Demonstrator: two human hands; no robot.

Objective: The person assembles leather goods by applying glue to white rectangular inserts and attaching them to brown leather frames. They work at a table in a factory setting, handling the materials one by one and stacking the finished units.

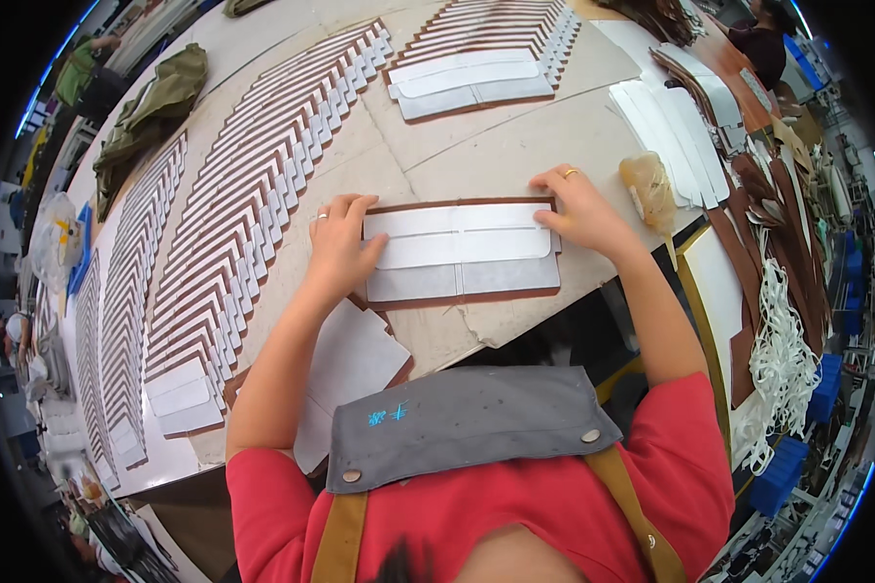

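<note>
In front of me on the table lies a flat rectangular panel (pixel 462 249) with brown edges, faced with a white strip and a light grey strip. My left hand (pixel 340 241) holds it at the left edge, thumb on the face and fingers curled at the upper corner. At the right edge my right hand (pixel 581 214) grips the panel, its thumb on the white strip and its index finger along the top corner. Beneath my left forearm, other grey-white pieces (pixel 352 352) with brown edges lie at the table's near edge.
Overlapping rows of similar panels (pixel 253 175) cover the table's left side, and another stack (pixel 472 83) lies farther back. White strips (pixel 666 136) and a yellowish lump (pixel 648 189) are on the right, near tangled white cords (pixel 780 360). Green cloth (pixel 160 102) lies far left.
</note>
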